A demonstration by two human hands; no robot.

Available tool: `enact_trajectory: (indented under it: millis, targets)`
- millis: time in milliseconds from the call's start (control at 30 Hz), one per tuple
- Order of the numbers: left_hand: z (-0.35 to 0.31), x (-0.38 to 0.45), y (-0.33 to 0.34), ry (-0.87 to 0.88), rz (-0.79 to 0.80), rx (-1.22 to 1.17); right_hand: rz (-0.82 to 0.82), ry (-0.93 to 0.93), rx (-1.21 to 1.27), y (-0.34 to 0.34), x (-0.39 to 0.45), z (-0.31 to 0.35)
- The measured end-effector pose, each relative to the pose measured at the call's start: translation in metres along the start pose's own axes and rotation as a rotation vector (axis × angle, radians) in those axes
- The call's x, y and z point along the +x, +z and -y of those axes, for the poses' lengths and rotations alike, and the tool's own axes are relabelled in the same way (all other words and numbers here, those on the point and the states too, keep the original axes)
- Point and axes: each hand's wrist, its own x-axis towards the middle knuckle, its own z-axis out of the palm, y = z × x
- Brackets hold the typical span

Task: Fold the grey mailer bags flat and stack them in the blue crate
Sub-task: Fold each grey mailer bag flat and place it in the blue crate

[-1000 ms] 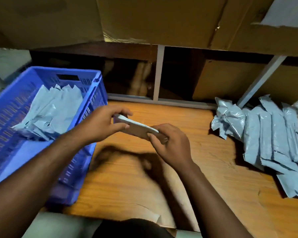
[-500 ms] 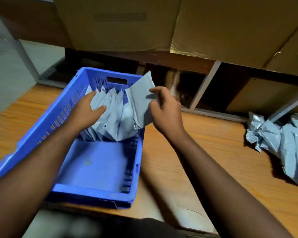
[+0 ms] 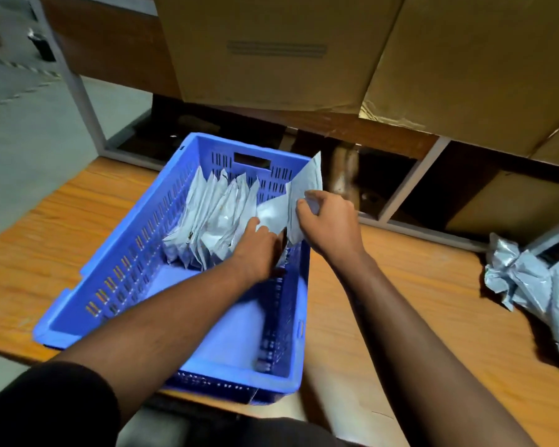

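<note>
The folded grey mailer bag (image 3: 305,185) stands over the far right corner of the blue crate (image 3: 188,304), pinched in my right hand (image 3: 331,221), fingers curled round its near edge. My left hand (image 3: 255,250) reaches in beside it, fingers down among the row of folded bags (image 3: 213,217) already in the crate; I cannot tell from here whether those fingers grip a bag or only push the row aside.

I judge the step to be the placing: the fold is done and this bag is going in at the right end of the row. The next move calls for the left hand to hold a gap open against the crate's right wall while the right hand slides the bag down edge first, then lets go without the thin film springing open.

The bags are slick, thin plastic film, pale grey with a dull sheen, creased into narrow flat packets that stand on edge and lean on one another, their top corners pointed. The crate is rigid moulded plastic, rectangular, with slotted walls and a handle cut-out in its far end; its near half shows bare floor. It sits on a wooden surface (image 3: 400,304) with orange grain. At the right edge lies a crumpled heap of unfolded mailer bags (image 3: 536,285), wrinkled and puffy. Behind stand cardboard boxes (image 3: 271,50) on a shelf.
</note>
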Motion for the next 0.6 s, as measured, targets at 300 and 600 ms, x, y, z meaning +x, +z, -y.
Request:
enact_trajectory:
  millis: [300, 600]
  targets:
    - [0.038, -0.006, 0.012, -0.184, -0.137, -0.085, 0.113, 0.017, 0.007, -0.01, -0.008, 0.021]
    - [0.079, -0.02, 0.013, -0.428, -0.077, -0.345, 0.746, 0.089, -0.324, 0.067, 0.007, 0.061]
